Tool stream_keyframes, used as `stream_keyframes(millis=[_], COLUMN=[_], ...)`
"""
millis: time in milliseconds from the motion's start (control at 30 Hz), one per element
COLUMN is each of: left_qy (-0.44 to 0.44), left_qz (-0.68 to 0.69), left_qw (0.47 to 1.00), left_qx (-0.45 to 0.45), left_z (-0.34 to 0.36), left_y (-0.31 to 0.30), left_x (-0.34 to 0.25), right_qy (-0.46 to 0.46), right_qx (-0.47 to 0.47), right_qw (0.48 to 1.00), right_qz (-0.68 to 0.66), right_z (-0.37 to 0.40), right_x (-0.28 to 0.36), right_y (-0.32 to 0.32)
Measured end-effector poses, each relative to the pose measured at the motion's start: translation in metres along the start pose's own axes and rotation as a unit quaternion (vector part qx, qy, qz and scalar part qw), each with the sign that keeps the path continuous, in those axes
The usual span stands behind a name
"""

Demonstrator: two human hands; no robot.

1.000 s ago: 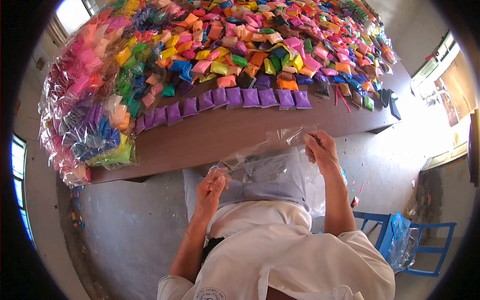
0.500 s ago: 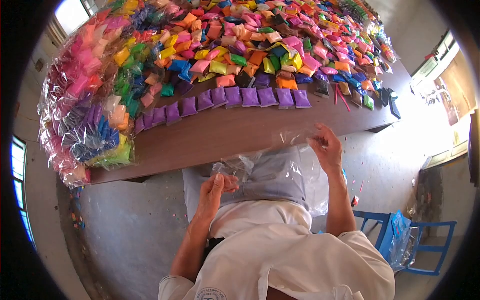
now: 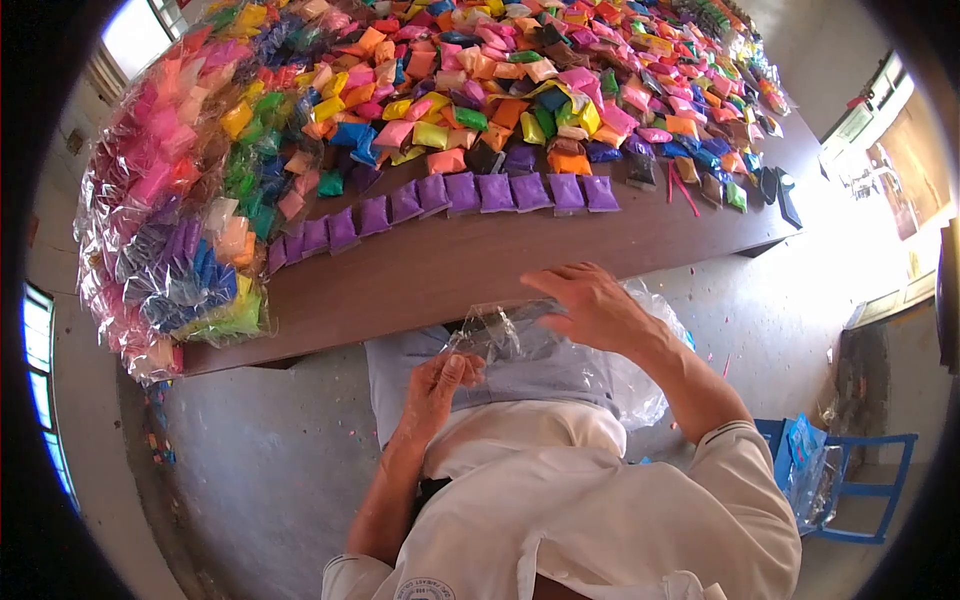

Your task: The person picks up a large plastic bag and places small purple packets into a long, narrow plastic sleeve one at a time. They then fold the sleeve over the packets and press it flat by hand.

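Note:
My left hand [image 3: 440, 388] is closed on the lower edge of a clear plastic bag [image 3: 497, 335], held above my lap by the table's front edge. Just to the right of the bag, my right hand [image 3: 590, 305] reaches inward with its fingers stretched out and apart. I see nothing held in it. A curved row of several purple packets [image 3: 462, 194] lies on the brown table [image 3: 400, 285] beyond both hands. More clear plastic [image 3: 640, 375] rests on the right side of my lap, partly behind my right forearm.
A large heap of colourful packets [image 3: 480, 90] covers the back of the table. Clear bags filled with packets [image 3: 165, 190] are piled at the left. Red strips [image 3: 684, 190] and a black object [image 3: 783, 195] lie at the right. A blue chair [image 3: 865, 480] stands at lower right.
My right hand has swung left and inward, from beside the bag's far end to near the bag. The left hand has shifted slightly, still gripping the bag.

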State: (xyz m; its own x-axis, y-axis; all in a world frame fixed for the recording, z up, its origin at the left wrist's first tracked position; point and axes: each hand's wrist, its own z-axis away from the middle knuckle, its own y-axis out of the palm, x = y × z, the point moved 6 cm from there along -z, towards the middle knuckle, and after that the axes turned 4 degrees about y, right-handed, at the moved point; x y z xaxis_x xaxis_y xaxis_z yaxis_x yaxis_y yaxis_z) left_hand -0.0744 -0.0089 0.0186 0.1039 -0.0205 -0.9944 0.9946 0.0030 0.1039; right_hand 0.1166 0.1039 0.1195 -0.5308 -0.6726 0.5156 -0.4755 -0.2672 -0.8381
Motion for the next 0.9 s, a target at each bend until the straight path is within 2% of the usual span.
stream_keyframes(millis=[333, 433, 533, 633, 733, 833, 900], left_qy=[-0.006, -0.009, 0.011, 0.007, -0.022, -0.005, 0.006], left_qz=[-0.005, -0.047, -0.042, -0.003, -0.020, -0.025, -0.011], left_qw=[1.000, 0.998, 0.999, 1.000, 0.999, 0.999, 0.999], left_qx=[0.017, 0.030, 0.032, 0.025, 0.027, 0.034, 0.034], left_z=[0.002, 0.002, 0.001, 0.001, 0.001, 0.001, 0.001], left_y=[0.001, 0.004, 0.005, 0.004, 0.007, 0.008, 0.008], left_x=[-0.003, -0.002, 0.001, 0.000, -0.002, -0.003, -0.001], right_qy=[-0.079, -0.083, -0.006, 0.030, -0.018, -0.025, 0.047], right_qx=[0.027, 0.034, 0.046, 0.058, 0.031, 0.060, 0.112], right_qw=[0.996, 0.995, 0.998, 0.993, 0.987, 0.984, 0.974], right_qz=[-0.027, -0.036, -0.045, -0.095, -0.159, -0.169, -0.189], right_z=[-0.010, -0.011, -0.017, -0.022, -0.022, -0.027, -0.032], right_x=[-0.004, -0.011, -0.012, -0.011, 0.001, -0.003, -0.003], right_y=[0.022, 0.026, 0.019, 0.017, 0.019, 0.027, 0.021])
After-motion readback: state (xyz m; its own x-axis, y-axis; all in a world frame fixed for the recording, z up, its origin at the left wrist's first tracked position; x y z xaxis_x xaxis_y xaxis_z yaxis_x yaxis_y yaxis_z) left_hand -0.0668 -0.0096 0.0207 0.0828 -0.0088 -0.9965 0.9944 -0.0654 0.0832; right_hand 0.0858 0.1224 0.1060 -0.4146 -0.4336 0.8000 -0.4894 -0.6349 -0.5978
